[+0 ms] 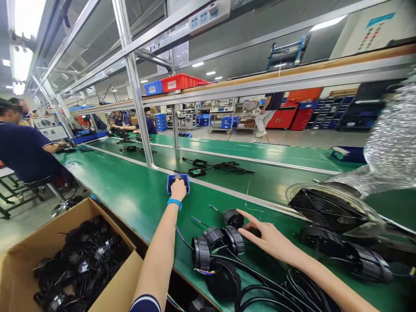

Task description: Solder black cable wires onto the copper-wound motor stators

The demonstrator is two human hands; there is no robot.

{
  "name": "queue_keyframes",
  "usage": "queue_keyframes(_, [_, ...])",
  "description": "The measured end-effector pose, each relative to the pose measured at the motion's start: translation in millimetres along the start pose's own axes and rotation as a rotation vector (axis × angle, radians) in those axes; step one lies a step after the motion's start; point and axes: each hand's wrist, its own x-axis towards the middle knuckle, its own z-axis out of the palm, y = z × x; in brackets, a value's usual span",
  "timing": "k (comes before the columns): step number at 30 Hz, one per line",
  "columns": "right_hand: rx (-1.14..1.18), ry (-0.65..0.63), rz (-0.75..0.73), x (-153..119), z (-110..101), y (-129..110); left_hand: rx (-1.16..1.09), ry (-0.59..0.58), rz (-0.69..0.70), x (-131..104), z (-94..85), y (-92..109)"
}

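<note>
Reaching way out with my left hand [178, 189] right now, arm stretched across the green conveyor belt [130, 190], and it's landed in a small blue plastic tray [178, 178] that sits near the far edge of my lane, just in front of the silver metal upright [138, 95]. Fingers are curled down into the tray, so honestly can't tell if I'm pinching anything in there. Blue wristband [174, 202] is on that wrist.

My right hand [264, 236] is closer in, lying low over the belt with the fingers spread and pointing left, index finger stretched toward a round black ribbed motor part [233, 218]. It's empty, nothing gripped. Just beside it sit two more of those black ribbed rings [224, 239], and another one standing on edge [199, 253], all trailing thin coloured wires and thick black cables [286, 290].

Off to the right there's a black fan with a wire grille [325, 210] and a silver foil duct [390, 143] behind it. Down at my left is an open cardboard box [29, 247] full of black wired parts. A co-worker in a dark navy shirt [24, 149] sits further along the line on the left.
</note>
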Motion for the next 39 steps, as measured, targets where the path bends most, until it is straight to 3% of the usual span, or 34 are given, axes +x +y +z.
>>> queue_keyframes(5, [0.108, -0.119, -0.074, -1, 5, -36, -0.003, 0.014, 0.029, -1, 0.9, -1])
queue_keyframes(8, [0.148, -0.144, -0.134, -2, 7, -43, 0.008, 0.031, 0.035, -2, 0.7, -1])
queue_keyframes(10, [0.111, -0.040, -0.159, -1, 5, -36, 0.022, 0.044, 0.028, -2, -0.1, -1])
queue_keyframes(12, [0.012, 0.166, -0.155, 0, -1, -19, 0.037, 0.053, 0.019, -2, -2.0, -1])
queue_keyframes(14, [-0.155, 0.397, -0.106, -3, -12, 1, 0.044, 0.060, 0.014, -5, -6.2, 2])
queue_keyframes(16, [-0.366, 0.550, 0.001, -16, -25, 18, 0.039, 0.068, 0.016, -11, -12.7, 6])
queue_keyframes(20, [-0.593, 0.526, 0.294, -47, -38, 28, -0.006, 0.086, 0.048, -15, -21.0, 9])
queue_keyframes(23, [-0.579, 0.510, 0.378, -52, -34, 32, -0.045, 0.105, 0.100, -2, -12.6, 2])
queue_keyframes(28, [-0.406, 0.504, 0.216, -34, -24, 35, -0.025, 0.234, 0.164, 14, 4.2, -11])
queue_keyframes(35, [-0.091, 0.313, -0.261, -9, -19, 13, -0.028, 0.281, 0.171, 14, 6.2, -12])
queue_keyframes(37, [-0.047, 0.416, -0.258, -9, -21, 9, -0.046, 0.296, 0.170, 15, 6.6, -11])
queue_keyframes(39, [-0.045, 0.604, -0.152, -17, -24, 9, -0.055, 0.303, 0.162, 14, 6.1, -10])
